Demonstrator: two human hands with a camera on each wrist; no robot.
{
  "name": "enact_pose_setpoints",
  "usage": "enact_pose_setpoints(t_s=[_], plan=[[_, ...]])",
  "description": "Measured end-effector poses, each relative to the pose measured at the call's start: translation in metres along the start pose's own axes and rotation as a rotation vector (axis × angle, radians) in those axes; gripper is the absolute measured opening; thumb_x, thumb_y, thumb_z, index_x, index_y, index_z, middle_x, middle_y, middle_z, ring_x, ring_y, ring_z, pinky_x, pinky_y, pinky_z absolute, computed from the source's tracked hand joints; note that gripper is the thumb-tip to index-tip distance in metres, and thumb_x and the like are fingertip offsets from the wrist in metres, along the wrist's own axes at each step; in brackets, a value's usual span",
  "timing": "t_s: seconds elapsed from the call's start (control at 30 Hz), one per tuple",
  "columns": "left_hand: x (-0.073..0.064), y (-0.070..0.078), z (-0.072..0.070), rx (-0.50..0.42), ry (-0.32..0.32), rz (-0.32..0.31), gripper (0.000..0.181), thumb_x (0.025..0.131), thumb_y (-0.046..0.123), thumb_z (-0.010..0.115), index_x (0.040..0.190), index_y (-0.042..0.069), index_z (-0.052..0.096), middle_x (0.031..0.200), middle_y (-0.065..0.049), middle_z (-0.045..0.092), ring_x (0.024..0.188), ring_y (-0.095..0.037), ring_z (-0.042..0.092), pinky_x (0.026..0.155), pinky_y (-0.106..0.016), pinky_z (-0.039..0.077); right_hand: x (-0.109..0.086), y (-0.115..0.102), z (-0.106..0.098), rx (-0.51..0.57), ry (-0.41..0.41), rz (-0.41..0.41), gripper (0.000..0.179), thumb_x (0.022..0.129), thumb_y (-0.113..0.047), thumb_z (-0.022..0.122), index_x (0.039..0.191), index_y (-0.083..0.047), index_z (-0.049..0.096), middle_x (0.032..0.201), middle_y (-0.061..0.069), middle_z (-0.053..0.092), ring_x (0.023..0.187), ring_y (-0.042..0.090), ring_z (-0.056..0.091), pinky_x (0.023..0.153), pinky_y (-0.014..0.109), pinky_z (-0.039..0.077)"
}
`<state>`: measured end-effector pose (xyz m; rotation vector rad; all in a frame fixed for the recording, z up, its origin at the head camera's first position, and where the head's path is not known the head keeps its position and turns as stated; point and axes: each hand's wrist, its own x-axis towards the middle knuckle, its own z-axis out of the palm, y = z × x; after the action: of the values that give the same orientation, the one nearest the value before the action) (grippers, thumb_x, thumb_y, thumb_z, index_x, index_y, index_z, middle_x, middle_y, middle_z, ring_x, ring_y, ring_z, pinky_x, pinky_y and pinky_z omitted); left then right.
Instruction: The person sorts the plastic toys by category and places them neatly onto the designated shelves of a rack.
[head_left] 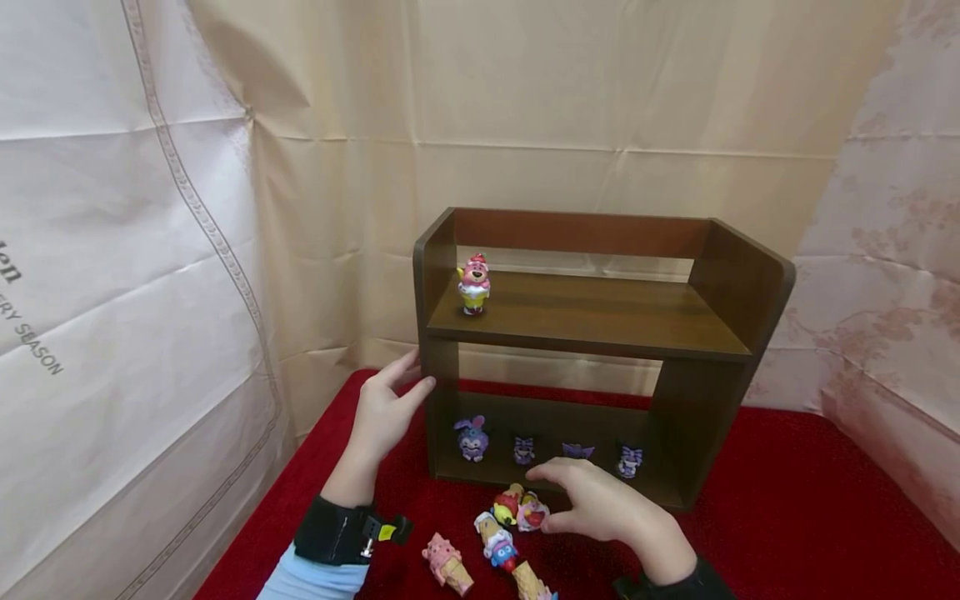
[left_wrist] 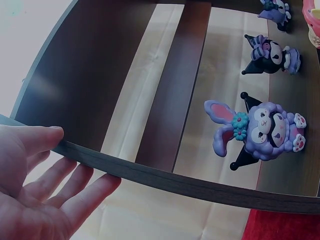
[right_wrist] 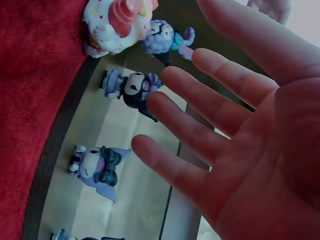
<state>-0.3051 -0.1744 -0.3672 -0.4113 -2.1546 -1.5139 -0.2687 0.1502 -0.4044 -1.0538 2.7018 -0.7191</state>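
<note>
My left hand [head_left: 386, 408] rests its fingertips against the left side panel of a brown two-tier shelf [head_left: 585, 304]. In the left wrist view its fingers [left_wrist: 95, 192] lie along the panel's edge. My right hand [head_left: 600, 500] hovers in front of the lower tier, palm bare and fingers spread in the right wrist view. Behind it on that tier stand a purple rabbit-eared figurine [head_left: 472, 440] and small purple-and-black figurines [right_wrist: 132, 89], one partly hidden by the hand. Nearest the right fingertips lies a pink-and-white figurine [head_left: 532, 512] on the red cloth.
A pink bear figurine [head_left: 474, 287] stands on the upper tier at its left end. In front of the shelf, a pink ice-cream-cone figurine [head_left: 447, 563] and several others, including a blue-faced one [head_left: 498, 543], lie on the red cloth [head_left: 795, 500]. Beige curtains [head_left: 585, 100] hang behind.
</note>
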Motion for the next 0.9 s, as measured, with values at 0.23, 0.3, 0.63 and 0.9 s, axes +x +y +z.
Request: enact_pose_setpoints(t_s=[0.23,0.3,0.63,0.9], plan=[[0.000,0.001,0.000,-0.005,-0.004,-0.011,0.052,0.096,0.017,0.072,0.146,0.010,0.057,0.142,-0.011,0.060,0.122,-0.029,0.064,0.091,-0.044,0.057,0.003,0.003,0.007,0.007,-0.044,0.012,0.050,0.088,-0.023,0.080,0.133,-0.008,0.065,0.133,0.005,0.063,0.124,0.027,0.059,0.098,0.048,0.052],[0.000,0.000,0.000,-0.007,-0.004,-0.010,0.052,0.096,0.017,0.072,0.146,0.010,0.057,0.142,-0.011,0.060,0.122,-0.029,0.064,0.091,-0.044,0.057,0.003,0.004,0.009,0.002,-0.049,0.015,0.049,0.088,-0.023,0.080,0.132,-0.009,0.066,0.133,0.005,0.063,0.123,0.027,0.059,0.098,0.049,0.052],[0.001,-0.002,0.000,0.008,-0.001,0.004,0.052,0.097,0.017,0.072,0.146,0.010,0.057,0.141,-0.012,0.060,0.121,-0.032,0.064,0.089,-0.044,0.057,0.011,0.004,0.020,-0.033,-0.078,0.005,0.045,0.086,-0.021,0.082,0.128,-0.013,0.068,0.128,0.000,0.064,0.118,0.018,0.060,0.095,0.038,0.053],[0.000,-0.003,0.000,-0.001,-0.001,0.004,0.051,0.097,0.018,0.072,0.145,0.010,0.058,0.141,-0.012,0.061,0.121,-0.030,0.064,0.089,-0.045,0.057,0.013,0.006,0.024,-0.058,-0.101,0.030,0.044,0.086,-0.021,0.083,0.127,-0.013,0.069,0.127,0.001,0.065,0.116,0.017,0.061,0.093,0.037,0.054]])
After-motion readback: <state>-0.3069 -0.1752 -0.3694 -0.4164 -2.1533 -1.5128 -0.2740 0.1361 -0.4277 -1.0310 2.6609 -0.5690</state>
